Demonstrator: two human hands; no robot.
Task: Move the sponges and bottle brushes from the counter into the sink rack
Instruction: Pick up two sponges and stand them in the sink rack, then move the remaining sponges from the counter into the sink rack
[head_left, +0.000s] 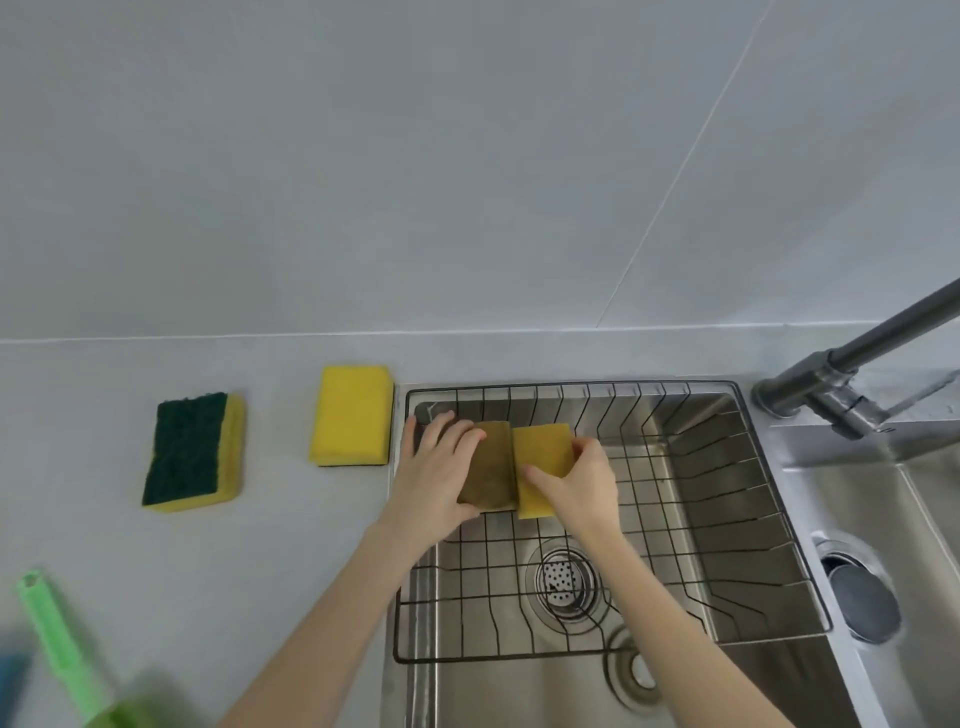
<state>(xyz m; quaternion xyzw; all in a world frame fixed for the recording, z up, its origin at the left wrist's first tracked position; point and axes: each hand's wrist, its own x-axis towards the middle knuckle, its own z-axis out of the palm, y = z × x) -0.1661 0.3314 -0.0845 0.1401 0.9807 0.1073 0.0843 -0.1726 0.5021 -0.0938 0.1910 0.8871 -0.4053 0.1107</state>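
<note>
Over the far left part of the black wire sink rack, my left hand grips a dull olive sponge. My right hand grips a yellow sponge right beside it; the two sponges touch side by side. On the counter left of the sink lie a yellow sponge and, farther left, a sponge with its green scouring side up. A green bottle brush handle lies at the lower left, its head blurred at the frame edge.
The steel sink holds a round drain strainer under the rack. A grey faucet stands at the right rear. A second basin with a dark drain plug is on the right. A blue blur is at the left edge.
</note>
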